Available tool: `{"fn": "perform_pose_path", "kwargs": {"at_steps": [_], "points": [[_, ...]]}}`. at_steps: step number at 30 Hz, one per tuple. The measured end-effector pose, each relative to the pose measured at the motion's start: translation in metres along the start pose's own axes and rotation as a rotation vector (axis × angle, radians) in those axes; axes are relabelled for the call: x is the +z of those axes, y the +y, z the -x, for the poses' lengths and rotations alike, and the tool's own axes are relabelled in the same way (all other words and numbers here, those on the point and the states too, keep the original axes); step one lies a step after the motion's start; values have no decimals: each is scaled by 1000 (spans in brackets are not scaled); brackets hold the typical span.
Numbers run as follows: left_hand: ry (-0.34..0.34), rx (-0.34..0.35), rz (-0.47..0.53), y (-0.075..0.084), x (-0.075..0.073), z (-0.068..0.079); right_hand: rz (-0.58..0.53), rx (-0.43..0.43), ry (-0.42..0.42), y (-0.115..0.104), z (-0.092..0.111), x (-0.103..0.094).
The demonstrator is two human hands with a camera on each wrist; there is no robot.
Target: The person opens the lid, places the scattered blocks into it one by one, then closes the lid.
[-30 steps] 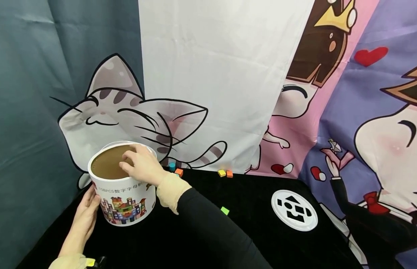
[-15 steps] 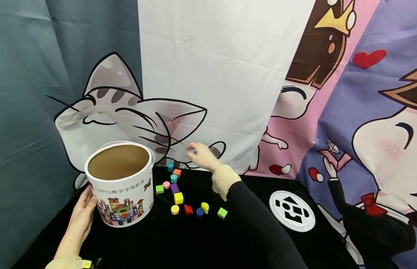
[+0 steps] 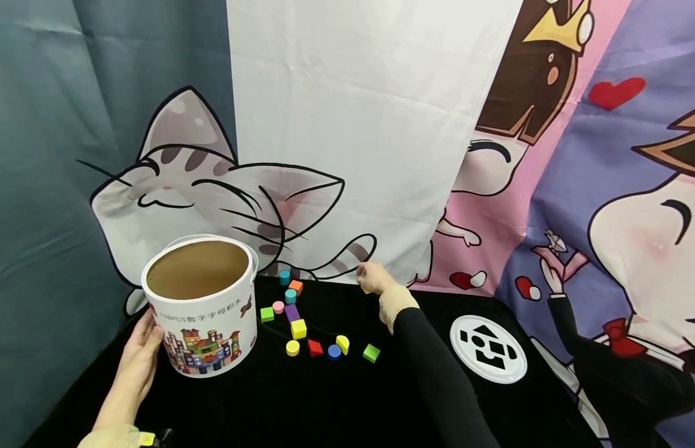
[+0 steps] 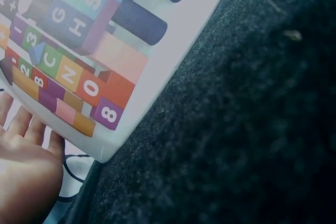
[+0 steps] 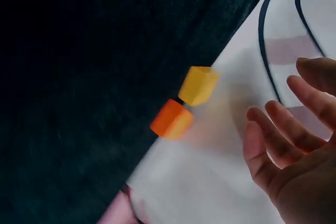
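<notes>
In the head view, a white bucket (image 3: pixel 207 323) with printed toy blocks stands at the left on black cloth. My left hand (image 3: pixel 139 354) rests against its lower left side, thumb in front and fingertips hidden; in the left wrist view the fingers look relaxed. My right hand (image 3: pixel 376 277) reaches to the cloth's back edge. Near it in the right wrist view lie a yellow block (image 5: pixel 198 85) and an orange block (image 5: pixel 172 120), with a gap between them and my loosely bent fingers. In the head view the hand mostly covers these two.
Several coloured blocks lie right of the bucket, among them a purple block (image 3: pixel 292 312), a yellow cube (image 3: pixel 298 328), a red block (image 3: pixel 315 348) and a green block (image 3: pixel 372 353). A white lid with shaped cutouts (image 3: pixel 465 358) lies at the right. Printed curtains (image 3: pixel 353 124) hang behind.
My right hand has left the bucket's opening and moved right to the cloth's back edge, uncovering the blocks beside the bucket. The left hand stays at the bucket's side.
</notes>
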State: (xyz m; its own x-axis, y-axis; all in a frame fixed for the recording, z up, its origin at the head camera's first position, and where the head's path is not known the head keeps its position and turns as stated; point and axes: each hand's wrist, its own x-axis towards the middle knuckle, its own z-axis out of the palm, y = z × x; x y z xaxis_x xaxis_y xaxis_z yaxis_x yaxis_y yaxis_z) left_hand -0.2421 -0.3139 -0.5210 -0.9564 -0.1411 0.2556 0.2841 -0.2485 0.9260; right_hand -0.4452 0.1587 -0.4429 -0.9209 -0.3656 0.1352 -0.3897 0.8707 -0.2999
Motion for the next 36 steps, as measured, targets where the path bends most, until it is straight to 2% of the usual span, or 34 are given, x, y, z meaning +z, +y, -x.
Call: {"fn": "perform_pose_path", "kwargs": {"at_steps": [3,10,16,22,25,30,36], "points": [[3,3,1,1,-1,0,-40,43,29,15,-3,11],[-13,9,1,1,0,-3,51,115,37,38,-2,32],[-6,7,-6,2,0,-2,71,140,-14,31,-1,38],[-5,11,-4,0,0,2,57,260,-101,29,-3,53],[-8,15,0,-4,1,3,82,285,-134,33,-5,60],[0,15,-4,-2,2,3,126,247,-134,25,-4,55],[2,2,-4,1,-1,1,157,134,-86,24,0,50]]}}
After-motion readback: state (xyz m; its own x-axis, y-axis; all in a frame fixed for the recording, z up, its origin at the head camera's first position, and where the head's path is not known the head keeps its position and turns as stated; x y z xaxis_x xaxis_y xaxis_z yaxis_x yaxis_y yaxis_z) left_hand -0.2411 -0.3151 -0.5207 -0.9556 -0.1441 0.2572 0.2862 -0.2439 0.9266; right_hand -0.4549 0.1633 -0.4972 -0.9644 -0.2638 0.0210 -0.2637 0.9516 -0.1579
